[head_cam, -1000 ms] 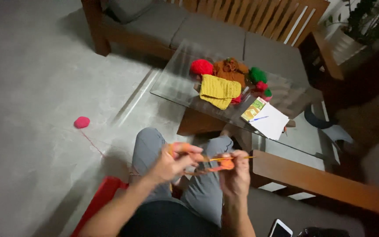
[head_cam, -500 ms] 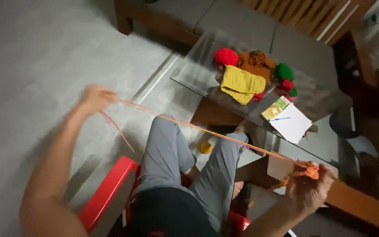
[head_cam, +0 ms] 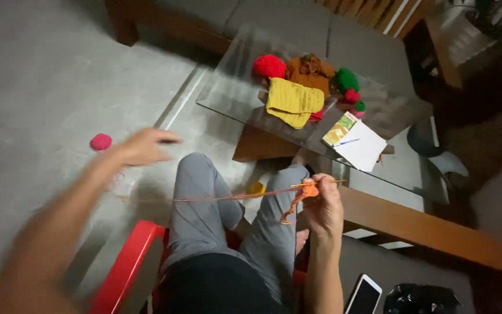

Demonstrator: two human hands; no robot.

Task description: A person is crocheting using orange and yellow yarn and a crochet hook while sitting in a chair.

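The right hand (head_cam: 323, 206) pinches a small orange crochet piece (head_cam: 308, 191) and thin hook (head_cam: 321, 182). At 9 o'clock, the blurred left hand (head_cam: 143, 145) draws orange yarn (head_cam: 222, 197); its grip cannot be told.

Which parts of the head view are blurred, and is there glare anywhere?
In the head view, the left hand and its forearm are smeared by motion blur; the right hand holding the orange crochet piece is fairly sharp. The glass table shows pale reflections; room corners are dim.

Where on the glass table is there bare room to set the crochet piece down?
The glass table is bare at its left end, left of the yellow knit. Its middle is crowded with yarn balls and the notepad.
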